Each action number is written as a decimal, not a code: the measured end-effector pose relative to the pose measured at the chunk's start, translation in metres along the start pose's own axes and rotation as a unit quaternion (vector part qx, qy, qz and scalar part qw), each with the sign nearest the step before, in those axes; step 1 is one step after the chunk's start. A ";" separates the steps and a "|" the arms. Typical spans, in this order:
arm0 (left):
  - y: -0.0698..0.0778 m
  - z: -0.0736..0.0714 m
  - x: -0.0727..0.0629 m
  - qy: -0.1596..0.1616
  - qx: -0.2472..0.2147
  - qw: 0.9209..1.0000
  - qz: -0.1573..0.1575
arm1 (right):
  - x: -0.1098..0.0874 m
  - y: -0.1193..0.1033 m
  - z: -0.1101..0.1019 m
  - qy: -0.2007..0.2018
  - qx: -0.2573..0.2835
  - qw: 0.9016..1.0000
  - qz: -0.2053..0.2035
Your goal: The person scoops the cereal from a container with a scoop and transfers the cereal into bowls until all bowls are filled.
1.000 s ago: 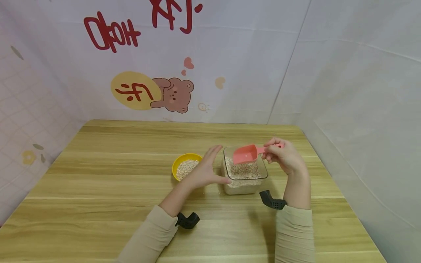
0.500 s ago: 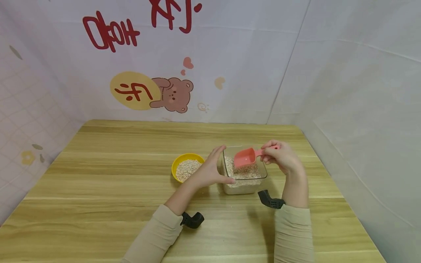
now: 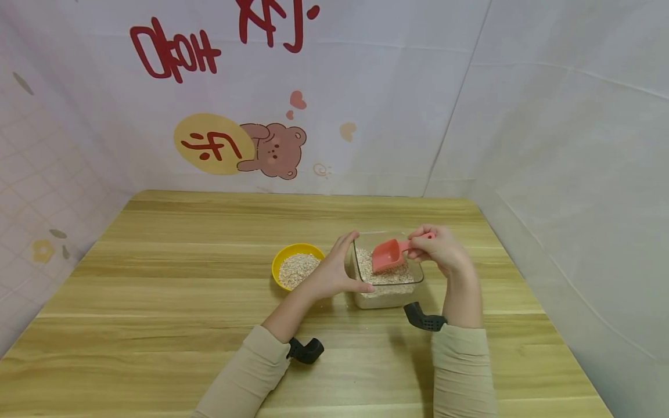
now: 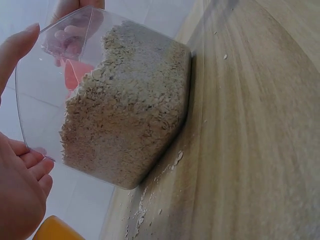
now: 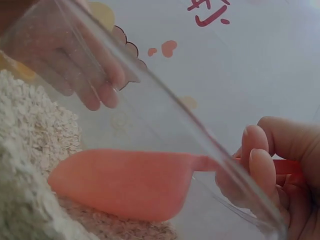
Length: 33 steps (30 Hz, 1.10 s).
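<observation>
A clear square container [image 3: 387, 299] of oat flakes stands on the table. My left hand [image 3: 334, 276] spans its left side, thumb at the near rim and fingertips at the far corner. In the left wrist view, the thumb [image 4: 20, 47] and fingers [image 4: 37, 167] meet the container's rim from two sides. My right hand [image 3: 441, 249] pinches the handle of a pink scoop [image 3: 388, 255]. The scoop is inside the container, its front edge in the oats [image 5: 35, 110], as the right wrist view shows. A yellow bowl [image 3: 282, 255] with oats sits left of the container, partly behind my left hand.
Stray flakes [image 4: 177, 159] lie on the wooden table [image 3: 172, 302] beside the container. A printed cloth wall [image 3: 392, 116] rises behind the table, and another wall [image 3: 575, 232] runs along the right. Black wrist mounts [image 3: 307, 350] stick out from both forearms.
The scoop has come down from above the container into the oats, with my right hand shifting left. My left hand has moved slightly right onto the container's rim.
</observation>
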<state>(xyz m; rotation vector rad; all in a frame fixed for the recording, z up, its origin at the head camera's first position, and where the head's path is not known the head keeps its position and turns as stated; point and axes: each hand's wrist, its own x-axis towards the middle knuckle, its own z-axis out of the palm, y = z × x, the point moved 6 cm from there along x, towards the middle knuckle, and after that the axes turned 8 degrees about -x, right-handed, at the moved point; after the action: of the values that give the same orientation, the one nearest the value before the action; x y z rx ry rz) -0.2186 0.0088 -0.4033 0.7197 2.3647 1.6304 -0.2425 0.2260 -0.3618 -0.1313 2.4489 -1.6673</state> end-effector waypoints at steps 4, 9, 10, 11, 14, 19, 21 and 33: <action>0.000 0.000 0.000 0.001 -0.003 1.000 0.001 | 0.002 0.000 0.006 -0.004 -0.007 1.000 0.008; 0.000 0.001 0.000 0.002 -0.004 1.000 0.003 | 0.004 -0.003 0.014 -0.007 -0.014 1.000 0.015; -0.001 0.001 0.001 0.002 -0.004 1.000 0.003 | 0.005 -0.003 0.015 -0.009 -0.014 1.000 0.016; -0.001 0.001 0.001 0.002 -0.004 1.000 0.005 | 0.005 -0.004 0.017 -0.010 -0.016 1.000 0.018; -0.001 0.002 0.001 0.001 -0.007 1.000 0.006 | 0.005 -0.007 0.022 -0.017 -0.014 1.000 0.021; -0.001 0.002 0.001 0.000 -0.016 1.000 0.003 | 0.007 -0.010 0.029 -0.025 -0.001 1.000 0.017; -0.001 0.002 0.001 0.001 -0.017 1.000 0.005 | 0.007 -0.011 0.032 -0.024 0.005 1.000 0.015; -0.001 0.002 -0.001 0.004 -0.022 1.000 0.011 | 0.008 -0.014 0.039 -0.019 0.019 1.000 0.007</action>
<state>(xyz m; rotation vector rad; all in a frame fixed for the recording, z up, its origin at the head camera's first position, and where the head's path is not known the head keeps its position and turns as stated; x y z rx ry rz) -0.2176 0.0097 -0.4052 0.7340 2.3280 1.6913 -0.2427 0.1836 -0.3638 -0.1391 2.3832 -1.6883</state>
